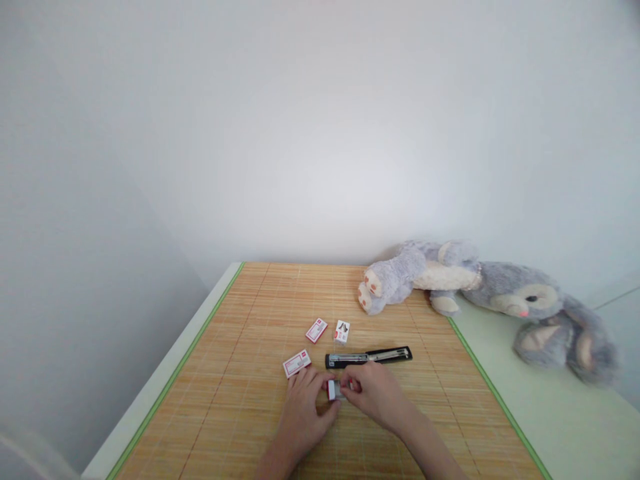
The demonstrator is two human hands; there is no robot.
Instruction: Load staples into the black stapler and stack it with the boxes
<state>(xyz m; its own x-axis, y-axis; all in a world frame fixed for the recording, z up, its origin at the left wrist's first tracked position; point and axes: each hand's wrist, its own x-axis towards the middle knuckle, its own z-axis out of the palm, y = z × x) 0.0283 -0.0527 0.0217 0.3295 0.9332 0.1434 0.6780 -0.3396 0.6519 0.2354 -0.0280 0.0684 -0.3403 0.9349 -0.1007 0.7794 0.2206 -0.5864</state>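
A small red and white box (332,390) lies at the near middle of the bamboo mat, with a greyish inside showing. My left hand (305,410) holds its left end between thumb and forefinger. The fingers of my right hand (367,390) are pinched at its right end; what lies between them is too small to tell. Just beyond my hands an opened black stapler (369,357) lies with its metal rail showing. One red and white box (297,363) touches or nearly touches my left fingertips. Farther back are a similar box (317,331) and a smaller white box (342,331).
A grey plush rabbit (520,290) lies along the back right, partly on the bamboo mat (240,400) and partly on the pale table (575,427). A white wall stands behind the table. The mat has green edges.
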